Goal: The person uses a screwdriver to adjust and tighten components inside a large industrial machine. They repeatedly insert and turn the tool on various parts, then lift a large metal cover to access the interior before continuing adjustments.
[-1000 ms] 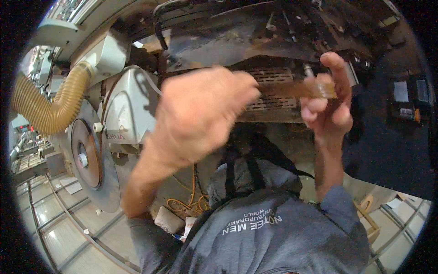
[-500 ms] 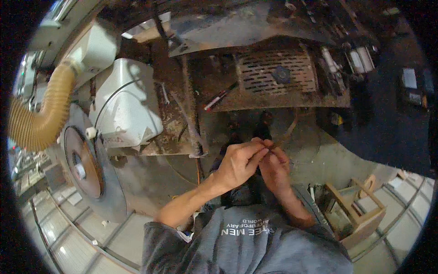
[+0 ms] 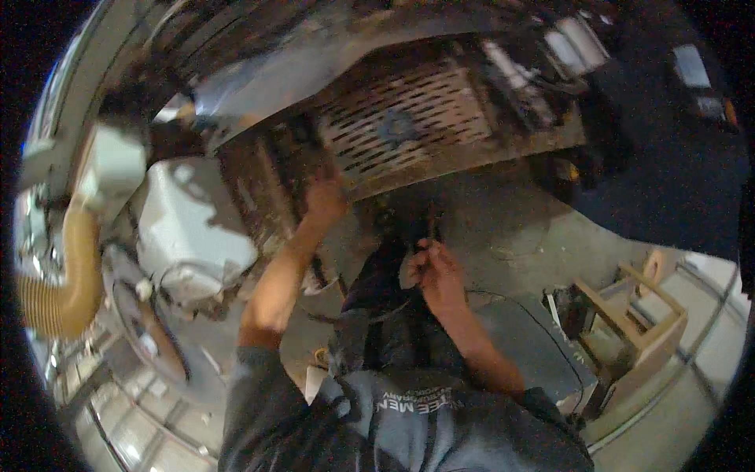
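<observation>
My left hand (image 3: pixel 325 195) reaches out to the front edge of the workbench, left of a slotted metal plate (image 3: pixel 452 94). Motion smears its fingers, so whether they grip anything is unclear. Closer to my body, my right hand (image 3: pixel 437 271) is raised over the floor in front of my legs. Its fingers are curled together, and a thin brownish thing seems to stick up from them, too blurred to name. A dark, roundish, lobed piece (image 3: pixel 398 127) lies on the slotted plate.
At left stand a white machine housing (image 3: pixel 189 228), a large grinding disc (image 3: pixel 149 322) and a ribbed tan hose (image 3: pixel 75 267). A bent metal sheet (image 3: pixel 291 79) overhangs the bench. On the right are a dark surface (image 3: pixel 653 181) and a wooden frame (image 3: pixel 629 315).
My hands were together before me and are now apart. The left has gone forward to the bench edge, where a red-and-black marker lay; the marker no longer shows. My view has turned.
</observation>
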Tool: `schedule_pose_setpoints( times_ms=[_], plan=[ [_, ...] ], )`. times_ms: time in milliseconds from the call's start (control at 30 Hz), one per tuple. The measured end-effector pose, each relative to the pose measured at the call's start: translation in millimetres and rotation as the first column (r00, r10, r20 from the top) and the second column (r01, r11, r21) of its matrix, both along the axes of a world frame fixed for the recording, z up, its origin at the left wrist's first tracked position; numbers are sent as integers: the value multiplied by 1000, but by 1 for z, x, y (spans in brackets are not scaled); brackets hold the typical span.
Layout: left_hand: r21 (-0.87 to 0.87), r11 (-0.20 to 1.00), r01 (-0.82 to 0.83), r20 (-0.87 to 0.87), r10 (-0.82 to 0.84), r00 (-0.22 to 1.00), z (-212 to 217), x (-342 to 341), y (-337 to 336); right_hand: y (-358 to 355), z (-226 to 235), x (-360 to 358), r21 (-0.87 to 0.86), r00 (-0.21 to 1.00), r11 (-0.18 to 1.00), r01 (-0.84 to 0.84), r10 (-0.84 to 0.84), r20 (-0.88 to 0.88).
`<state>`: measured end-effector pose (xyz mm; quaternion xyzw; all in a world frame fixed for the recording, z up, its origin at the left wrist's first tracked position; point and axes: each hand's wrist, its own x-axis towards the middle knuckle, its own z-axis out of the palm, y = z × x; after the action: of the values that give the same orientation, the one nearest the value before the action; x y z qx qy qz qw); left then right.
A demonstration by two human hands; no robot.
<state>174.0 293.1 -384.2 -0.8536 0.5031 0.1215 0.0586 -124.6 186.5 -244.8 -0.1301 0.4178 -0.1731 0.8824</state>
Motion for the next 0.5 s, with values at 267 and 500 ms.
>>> schedule_pose_setpoints(
  times_ms=[267, 500],
  plan=[
    [-142, 978, 152, 102, -138, 985, -52, 19, 24, -16, -72, 19, -45, 983, 999, -4, -4, -186],
    [-440, 736, -514, -188, 484, 855, 128, 35, 30, -62, -207, 40, -337, 876, 927, -166, -18, -482]
  ],
)
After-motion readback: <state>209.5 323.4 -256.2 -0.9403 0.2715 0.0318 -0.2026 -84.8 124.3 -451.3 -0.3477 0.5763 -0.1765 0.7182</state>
